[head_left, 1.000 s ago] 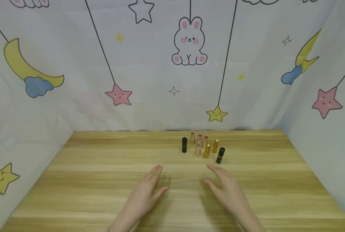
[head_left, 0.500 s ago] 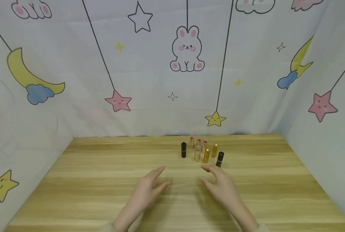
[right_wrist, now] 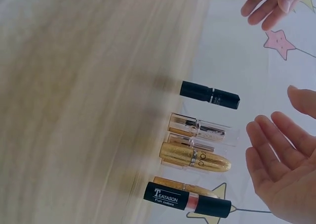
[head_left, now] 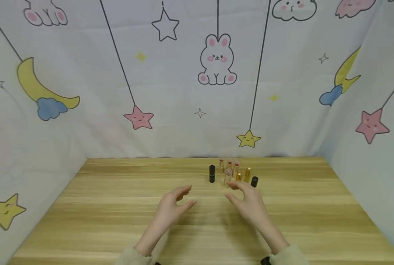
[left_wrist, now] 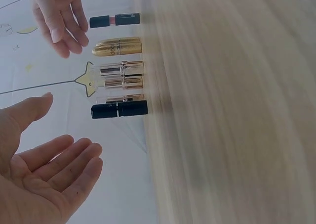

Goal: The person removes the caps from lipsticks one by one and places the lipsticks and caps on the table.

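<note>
Patterned cloth [head_left: 170,77] hangs beyond both my hands. Below them, wood-grained table [head_left: 117,213], my shadows on it; I read that as both hands being held off the surface.

My left hand [head_left: 171,204]: bare, thumb spread wide of gently bent fingers, nothing held. My right hand [head_left: 249,202]: the same shape, also without a load. Palms roughly face each other, perhaps to leave room between.

Lipstick tubes [head_left: 228,177] stand upright, mostly just past my right fingertips, apart from them in the wrist views. Flat bases presumably keep them standing; the tight grouping likely puts them within one short reach.

Plain black tube [head_left: 211,174]: beyond the gap between my hands. Banded black tube [head_left: 254,181]: past my right knuckles, its foot hidden in the head view. Gold tubes [head_left: 247,174], two: behind my right fingers. All opaque; contents I cannot tell.

Clear-capped tubes [head_left: 236,171], four: ahead of my right fingertips. Clear caps [right_wrist: 228,135] fit over the upper parts. Inside the farther three, red sticks [head_left: 236,165]; the nearest one's colour is unclear.
</note>
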Demonstrator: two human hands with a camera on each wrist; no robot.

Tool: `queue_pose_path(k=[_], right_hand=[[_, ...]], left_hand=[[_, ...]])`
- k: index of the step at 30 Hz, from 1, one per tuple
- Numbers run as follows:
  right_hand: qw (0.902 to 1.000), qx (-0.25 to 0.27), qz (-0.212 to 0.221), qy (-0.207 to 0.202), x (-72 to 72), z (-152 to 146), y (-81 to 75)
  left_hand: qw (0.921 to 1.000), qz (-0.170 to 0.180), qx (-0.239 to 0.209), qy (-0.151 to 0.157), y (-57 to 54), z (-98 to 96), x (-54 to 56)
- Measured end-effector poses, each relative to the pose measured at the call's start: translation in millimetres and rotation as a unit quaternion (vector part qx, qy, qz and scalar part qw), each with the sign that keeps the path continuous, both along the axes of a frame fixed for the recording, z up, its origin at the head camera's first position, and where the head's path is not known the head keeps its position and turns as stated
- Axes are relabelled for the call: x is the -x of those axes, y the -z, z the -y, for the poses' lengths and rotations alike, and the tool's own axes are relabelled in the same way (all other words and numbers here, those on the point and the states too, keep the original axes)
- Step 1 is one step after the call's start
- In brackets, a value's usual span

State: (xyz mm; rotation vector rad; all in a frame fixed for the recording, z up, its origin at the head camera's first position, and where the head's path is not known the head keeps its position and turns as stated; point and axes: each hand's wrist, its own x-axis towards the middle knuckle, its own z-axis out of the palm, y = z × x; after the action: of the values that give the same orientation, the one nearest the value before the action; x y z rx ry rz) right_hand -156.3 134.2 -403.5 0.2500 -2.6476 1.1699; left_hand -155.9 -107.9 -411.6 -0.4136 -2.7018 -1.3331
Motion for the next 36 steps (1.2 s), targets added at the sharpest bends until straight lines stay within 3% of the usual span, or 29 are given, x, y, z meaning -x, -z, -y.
queue_pose_path(k=[5,13,25,36], right_hand=[[0.9998,0.022,-0.001,-0.002,7.3,2,-0.4],[0.9979,0.041,-0.046,-0.018,21.6,9,-3.6],[0.9959,0.050,-0.066,-0.037,40.8,17,-10.3],[0.9972,-0.011,-0.054,-0.050,58.7,22,-17.0]], left_hand=[[0.9991,0.011,-0.040,0.005,2.2,-3.6,9.2],[0.9939,0.049,-0.098,-0.008,5.5,-10.1,25.9],[0.9878,0.059,-0.143,-0.018,17.7,-15.4,57.2],[0.9861,0.075,-0.148,0.010,23.1,-21.1,78.0]])
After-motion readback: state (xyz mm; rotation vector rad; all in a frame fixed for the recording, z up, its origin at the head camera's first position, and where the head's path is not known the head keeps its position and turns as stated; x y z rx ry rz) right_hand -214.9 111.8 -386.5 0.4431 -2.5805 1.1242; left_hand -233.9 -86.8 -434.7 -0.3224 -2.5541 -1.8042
